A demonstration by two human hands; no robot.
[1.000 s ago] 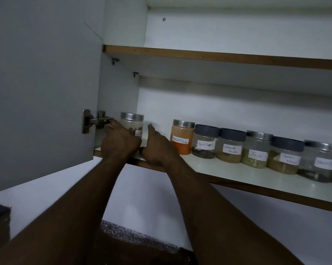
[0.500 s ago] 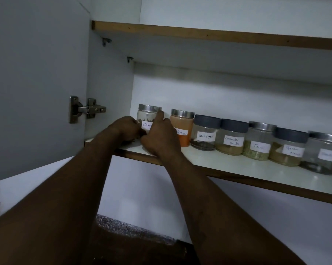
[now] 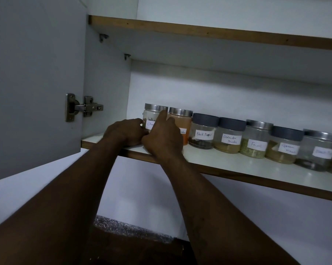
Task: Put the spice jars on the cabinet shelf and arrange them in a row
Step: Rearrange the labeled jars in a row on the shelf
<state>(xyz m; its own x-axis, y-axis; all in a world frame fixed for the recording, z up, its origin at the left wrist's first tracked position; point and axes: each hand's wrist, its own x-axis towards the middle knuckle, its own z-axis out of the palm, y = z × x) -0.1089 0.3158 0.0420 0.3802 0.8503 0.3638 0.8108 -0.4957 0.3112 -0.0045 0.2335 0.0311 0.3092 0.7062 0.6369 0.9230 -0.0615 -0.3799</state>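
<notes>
- The leftmost jar (image 3: 151,119), which stood apart near the cabinet wall 1 second ago, now sits on the shelf (image 3: 228,165) against the orange jar (image 3: 181,125).
- Left hand (image 3: 126,131) cups its left side; right hand (image 3: 164,136) covers its front, 1 finger up by the lid. Both sets of fingers grasp the jar.
- The gap has closed, so the row of 7 visible jars looks nearly finished; only label alignment seems left.

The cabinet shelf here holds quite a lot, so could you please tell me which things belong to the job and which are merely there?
Part of the job:
- leftmost jar, held by left hand and right hand
- orange jar
- Black Pepper jar
- Coriander Powder jar
- Fennel jar
- lower shelf

Merely there:
- door hinge
- upper shelf
</notes>
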